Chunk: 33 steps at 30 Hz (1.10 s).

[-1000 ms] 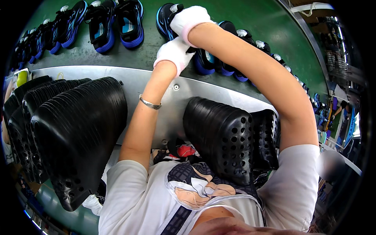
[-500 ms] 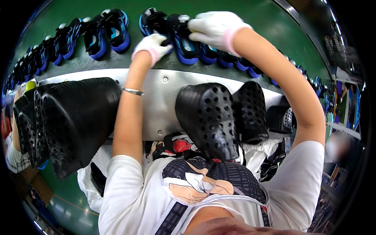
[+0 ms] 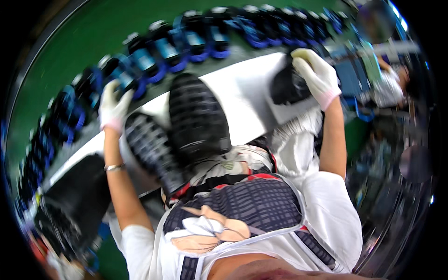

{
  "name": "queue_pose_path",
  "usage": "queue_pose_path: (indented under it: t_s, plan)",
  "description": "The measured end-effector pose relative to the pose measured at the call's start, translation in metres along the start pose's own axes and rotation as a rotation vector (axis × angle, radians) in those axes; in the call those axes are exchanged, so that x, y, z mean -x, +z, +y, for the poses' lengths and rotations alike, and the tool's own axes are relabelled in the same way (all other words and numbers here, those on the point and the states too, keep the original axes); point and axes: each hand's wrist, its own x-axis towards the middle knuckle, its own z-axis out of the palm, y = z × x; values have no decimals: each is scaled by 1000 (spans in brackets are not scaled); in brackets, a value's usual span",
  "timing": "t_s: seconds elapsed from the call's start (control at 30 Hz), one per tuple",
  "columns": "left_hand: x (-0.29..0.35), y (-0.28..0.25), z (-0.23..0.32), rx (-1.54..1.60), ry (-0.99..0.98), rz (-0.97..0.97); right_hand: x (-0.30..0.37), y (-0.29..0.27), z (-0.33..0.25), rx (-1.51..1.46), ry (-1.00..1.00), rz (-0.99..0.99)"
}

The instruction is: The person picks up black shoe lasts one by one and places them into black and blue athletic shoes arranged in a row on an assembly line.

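Both my hands wear white gloves with pink cuffs. My left hand (image 3: 113,105) is at the near edge of the shoe row, thumb and fingers apart, beside a black and blue sports shoe (image 3: 122,77). Nothing shows between its fingers. Over on the right, my right hand (image 3: 319,77) reaches with fingers stretched to a black moulded piece (image 3: 287,84) on the metal ledge. Blur hides whether the fingertips touch it. Between my arms stand a large black perforated shell stack (image 3: 196,112) and a narrower perforated black stack (image 3: 151,144).
A curved row of black and blue shoes (image 3: 193,35) lines the green surface (image 3: 116,28) ahead. The silvery ledge (image 3: 252,93) runs between that row and my body. Another dark stack (image 3: 77,191) stands at the lower left. A person (image 3: 392,86) is at the far right.
The view has swung to the right. My right hand has left the shoes for the black piece on the ledge. My left hand has drawn back slightly with its fingers parted.
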Motion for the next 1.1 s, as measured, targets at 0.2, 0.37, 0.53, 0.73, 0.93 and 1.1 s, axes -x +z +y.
queue_pose_path:
  t_s: [0.2,0.37,0.53,0.73,0.93,1.1]
  plan:
    - [-11,31,-4,-334,124,40,55,-76,69,151,270,327]
    - [-11,29,20,-316,138,7,89,-94,115,310,307,339]
    - [-15,33,25,-383,153,52,64,-70,131,497,63,196]
    - [-8,38,3,-302,94,93,49,-59,156,487,-8,193]
    - [-15,43,29,-137,-21,38,47,-66,137,489,46,87]
    - [-19,41,36,-173,-29,-10,57,-87,124,510,108,82]
